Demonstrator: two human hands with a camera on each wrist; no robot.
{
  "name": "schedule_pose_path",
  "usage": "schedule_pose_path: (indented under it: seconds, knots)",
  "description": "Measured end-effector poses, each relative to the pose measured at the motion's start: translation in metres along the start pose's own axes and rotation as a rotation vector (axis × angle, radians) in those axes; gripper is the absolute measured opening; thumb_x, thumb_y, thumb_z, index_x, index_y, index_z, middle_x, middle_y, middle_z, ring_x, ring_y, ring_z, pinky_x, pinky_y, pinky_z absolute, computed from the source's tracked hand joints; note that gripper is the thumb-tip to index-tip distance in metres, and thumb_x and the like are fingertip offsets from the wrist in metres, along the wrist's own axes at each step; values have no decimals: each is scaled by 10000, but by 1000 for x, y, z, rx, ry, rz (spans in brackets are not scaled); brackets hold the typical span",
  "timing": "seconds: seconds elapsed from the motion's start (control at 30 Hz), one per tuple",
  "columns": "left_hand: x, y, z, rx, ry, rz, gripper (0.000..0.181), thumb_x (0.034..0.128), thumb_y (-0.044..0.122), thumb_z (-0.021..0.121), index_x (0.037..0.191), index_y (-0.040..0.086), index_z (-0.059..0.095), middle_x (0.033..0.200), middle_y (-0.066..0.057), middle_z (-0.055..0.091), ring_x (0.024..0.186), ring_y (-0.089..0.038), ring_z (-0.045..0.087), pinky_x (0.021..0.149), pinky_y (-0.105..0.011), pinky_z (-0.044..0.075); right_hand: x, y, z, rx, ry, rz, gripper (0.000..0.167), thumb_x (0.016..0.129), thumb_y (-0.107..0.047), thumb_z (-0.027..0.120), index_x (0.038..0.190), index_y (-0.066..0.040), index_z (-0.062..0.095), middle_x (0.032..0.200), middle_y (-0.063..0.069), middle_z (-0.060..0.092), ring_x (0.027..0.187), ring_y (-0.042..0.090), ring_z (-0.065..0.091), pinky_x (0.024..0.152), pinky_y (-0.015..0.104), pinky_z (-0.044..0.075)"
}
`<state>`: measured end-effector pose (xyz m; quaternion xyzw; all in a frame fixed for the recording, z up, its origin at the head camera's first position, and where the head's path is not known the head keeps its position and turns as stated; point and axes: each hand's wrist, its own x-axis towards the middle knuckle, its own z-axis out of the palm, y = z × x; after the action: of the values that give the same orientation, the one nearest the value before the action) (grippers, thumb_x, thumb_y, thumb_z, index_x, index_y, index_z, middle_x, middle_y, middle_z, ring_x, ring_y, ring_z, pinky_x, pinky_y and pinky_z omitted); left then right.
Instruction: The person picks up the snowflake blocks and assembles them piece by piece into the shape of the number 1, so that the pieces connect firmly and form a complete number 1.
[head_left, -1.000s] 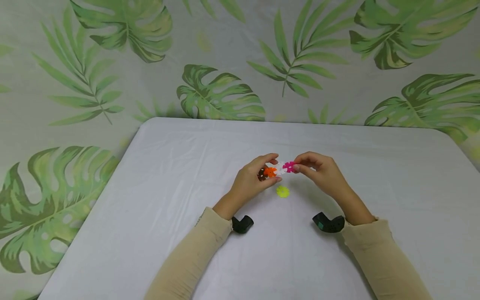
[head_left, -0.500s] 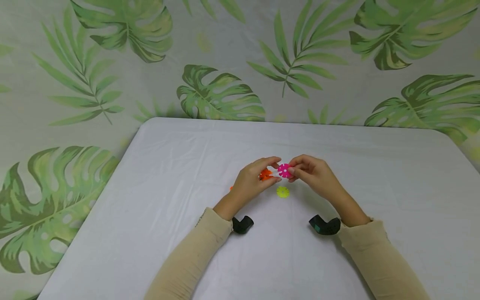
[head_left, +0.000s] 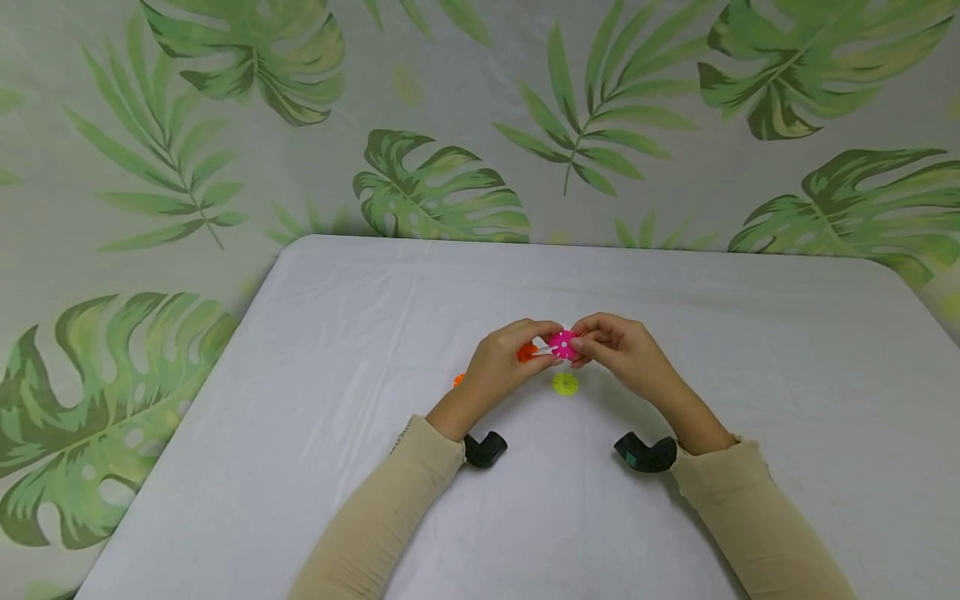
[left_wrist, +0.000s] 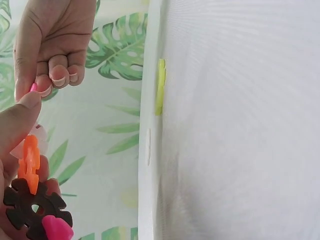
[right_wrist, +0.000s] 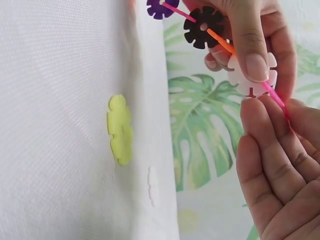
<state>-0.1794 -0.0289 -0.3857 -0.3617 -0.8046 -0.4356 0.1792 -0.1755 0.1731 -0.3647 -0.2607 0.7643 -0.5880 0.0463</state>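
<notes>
Right wrist: left hand (right_wrist: 252, 32) pinches five linked discs (right_wrist: 200, 37), right hand (right_wrist: 280, 170) one pink disc (right_wrist: 274, 99)

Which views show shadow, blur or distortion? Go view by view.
Head: a soft shadow runs along the right sleeve on the tablecloth. Left wrist: faint ripples pattern the tablecloth; the brown snowflake disc looks fairly crisp. Right wrist: an orange patch at the top edge is too blurred to identify.
</notes>
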Motion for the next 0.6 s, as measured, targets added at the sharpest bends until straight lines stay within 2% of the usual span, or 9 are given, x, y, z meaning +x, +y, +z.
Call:
schedule_pose_path:
  seconds: [0.1, 0.33, 0.6]
  knots:
    - [0, 0, 0, -3, 5, -3, 336, 755, 159, 732, 1065, 73, 635, 989, -11, 635, 817, -118, 557, 714, -108, 409, -1, -2, -1, -41, 7, 8, 197, 874, -61, 576, 1032, 55, 556, 904, 155, 619, 769, 278, 633, 728, 321, 508]
    - [1, -2, 1, -15, 44, 0, 346, 743, 158, 742, 1056, 66, 628, 951, -15, 636, 778, -153, 557, 693, -111, 412, -4, -6, -9, -208, 61, 27, 296, 868, -130, 603, 1144, -35, 557, 1047, 89, 610, 924, 175, 602, 764, 224, 480]
    - [1, -3, -2, 17, 103, -18, 384, 717, 119, 760, 1069, 59, 620, 928, -24, 634, 854, -140, 576, 733, -129, 423, -12, -1, -16, -265, 43, 40, 406, 841, -78, 629, 1215, -4, 491, 1138, 160, 569, 1003, 274, 563, 805, 162, 438]
